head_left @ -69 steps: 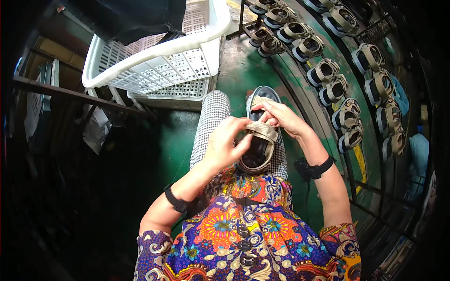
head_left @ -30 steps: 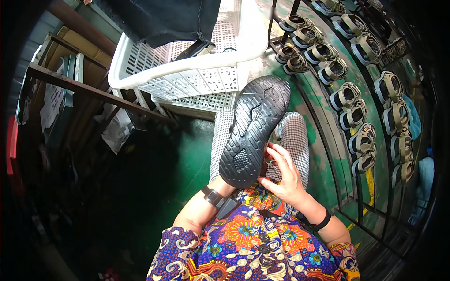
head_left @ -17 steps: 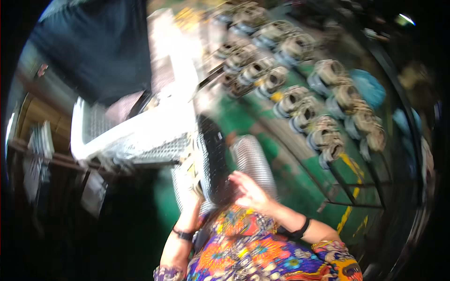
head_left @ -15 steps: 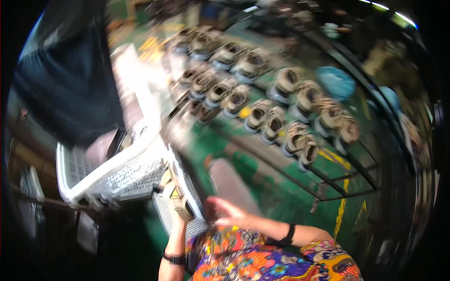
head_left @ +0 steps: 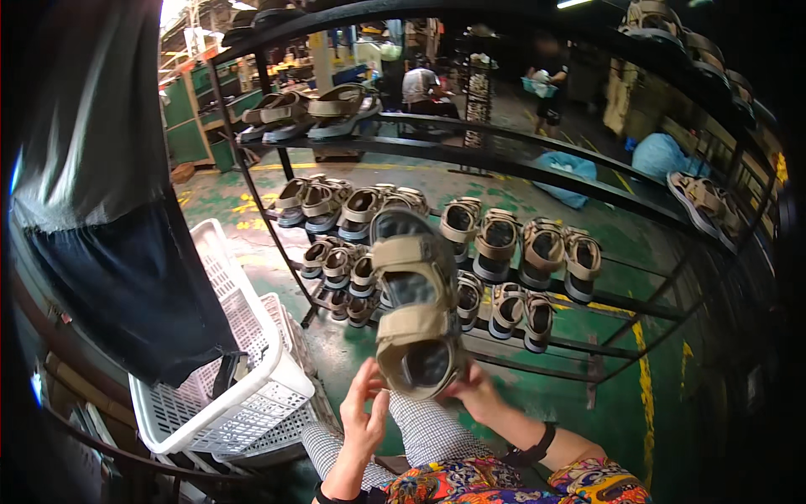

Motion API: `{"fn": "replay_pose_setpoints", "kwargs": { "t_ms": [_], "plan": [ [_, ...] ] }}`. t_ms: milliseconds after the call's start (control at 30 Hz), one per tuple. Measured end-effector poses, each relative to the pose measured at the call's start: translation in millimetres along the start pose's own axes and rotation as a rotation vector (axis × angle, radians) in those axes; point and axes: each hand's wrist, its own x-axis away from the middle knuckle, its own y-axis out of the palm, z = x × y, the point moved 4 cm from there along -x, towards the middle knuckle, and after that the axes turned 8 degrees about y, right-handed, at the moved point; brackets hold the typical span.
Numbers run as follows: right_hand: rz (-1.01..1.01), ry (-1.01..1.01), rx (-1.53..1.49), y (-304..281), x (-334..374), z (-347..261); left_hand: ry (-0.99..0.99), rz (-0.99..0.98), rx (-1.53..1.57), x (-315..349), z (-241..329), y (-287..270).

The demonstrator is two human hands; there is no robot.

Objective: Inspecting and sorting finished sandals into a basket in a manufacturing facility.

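Raised in front of me is a beige strapped sandal (head_left: pixel 417 328) with a dark insole, its toe pointing up and away and its heel toward me. My right hand (head_left: pixel 485 396) grips it at the right of the heel, fingertips partly hidden behind it. Close by the left of the heel is my left hand (head_left: pixel 366 413), its thumb and fingers apart; whether a fingertip touches the strap is hard to tell. Part of the rack behind is covered by the sandal.
A black metal rack (head_left: pixel 504 160) with several similar sandals (head_left: pixel 497 239) on its tiers spans the front. At left, a white perforated plastic basket (head_left: pixel 277 370) stands under a hanging dark cloth (head_left: pixel 117 277). Blue bags (head_left: pixel 659 155) and people (head_left: pixel 420 88) are farther back.
My view has swung up toward the rack. The sandal, low by my left hand before, is now raised in front, with my right hand on its heel and the left beside it.
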Motion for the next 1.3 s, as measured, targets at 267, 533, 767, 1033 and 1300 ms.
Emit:
{"fn": "replay_pose_setpoints", "kwargs": {
  "t_ms": [267, 533, 767, 1033, 1300],
  "plan": [
    [0.074, -0.321, 0.158, 38, -129, -184, -0.177, -0.504, -0.152, 56, -30, -4],
    [0.224, -0.325, 0.087, 58, -301, -253, -0.260, -0.581, -0.228, 100, -27, -26],
    [0.138, -0.095, 0.327, 68, -356, -234, -0.713, -0.460, -0.181, 165, -49, -67],
    [0.190, 0.179, 0.323, 35, -375, -263, -0.670, -0.456, -0.187, 188, -75, -74],
    [0.064, -0.145, 0.430, 50, -284, -132, -0.540, -0.379, -0.061, 152, -44, -119]
  ]
}}
